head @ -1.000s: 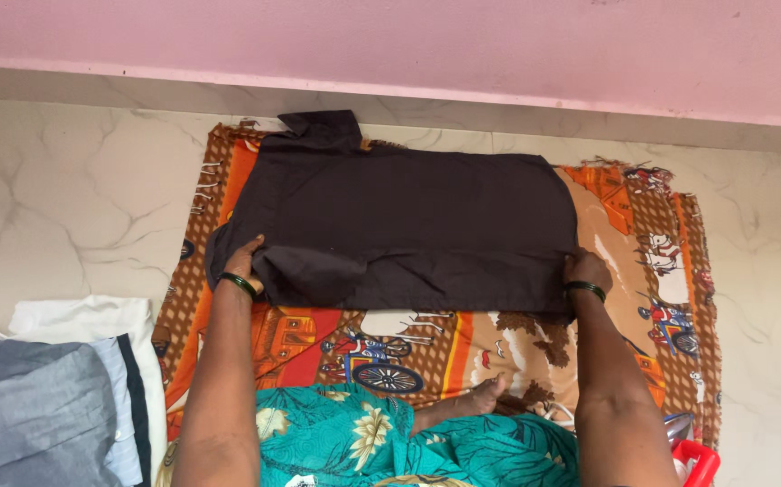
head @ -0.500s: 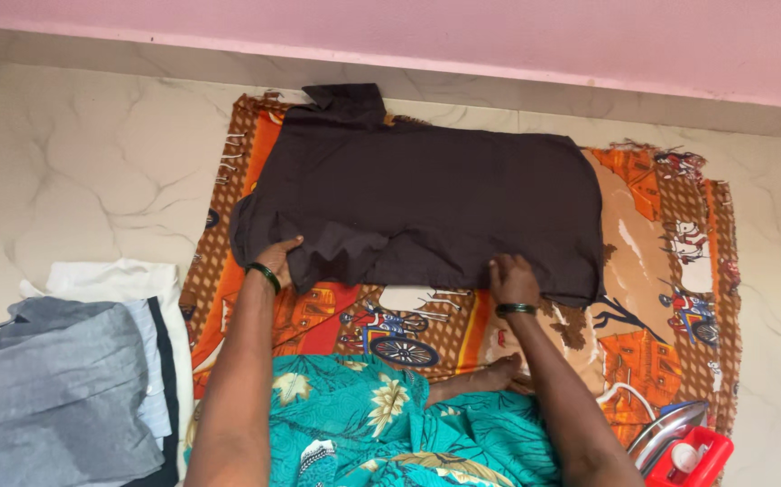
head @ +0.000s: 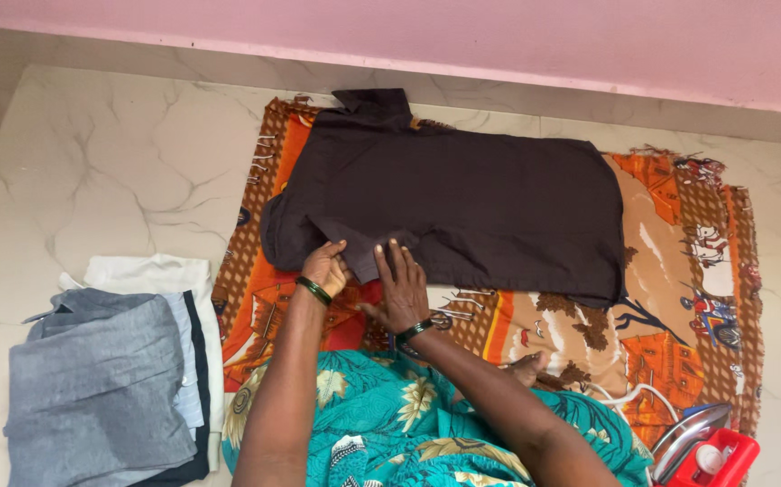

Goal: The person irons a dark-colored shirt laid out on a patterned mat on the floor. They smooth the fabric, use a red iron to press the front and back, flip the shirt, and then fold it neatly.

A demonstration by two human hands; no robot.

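On the patterned orange-and-brown cloth [head: 535, 329] spread over the marble floor [head: 120, 171], a dark brown shirt [head: 471, 203] lay folded lengthwise, collar toward the pink wall [head: 499, 36]. Left hand [head: 325, 269]: fingers curled on the folded sleeve at the shirt's near-left corner, pinching or pressing the fabric; a firm grasp could not be told apart from a press. Right hand [head: 402, 287]: fingers spread flat, palm down, resting on the shirt's near edge just beside the left hand. Change noted: within the last second the right hand had travelled from the shirt's far-right hem, along the near edge, to join the left at the sleeve; the left had held its place throughout. Both hands now worked the same corner, which suggested that the long fold was settled and attention had passed to tucking and flattening the sleeve. Other items: a stack of folded grey, white and dark garments [head: 110, 388] on the floor to the left, well apart from the cloth; an electric iron with a red base [head: 702, 446] at the cloth's near-right corner, untouched. Green bangles on both wrists.
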